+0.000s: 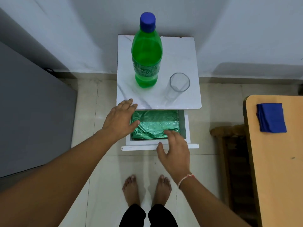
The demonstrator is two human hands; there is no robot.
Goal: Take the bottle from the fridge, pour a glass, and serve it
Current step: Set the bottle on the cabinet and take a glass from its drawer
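A green plastic bottle (146, 53) with a blue cap stands upright on the white marble-patterned top of a small cabinet (180, 53). An empty clear glass (177, 85) stands to its right, near the front edge. My left hand (122, 118) hovers open at the cabinet's front left corner, fingers spread, holding nothing. Below the glass, my right hand (174, 151) is open over the front of the pulled-out drawer (157, 146), and it holds nothing.
The open drawer holds crumpled green plastic (155, 123). A grey fridge (32, 112) stands on the left. At the right is a wooden table (278, 161) with a folded blue cloth (271, 117), and a wooden chair (229, 145) beside it. My bare feet (146, 189) stand on tiled floor.
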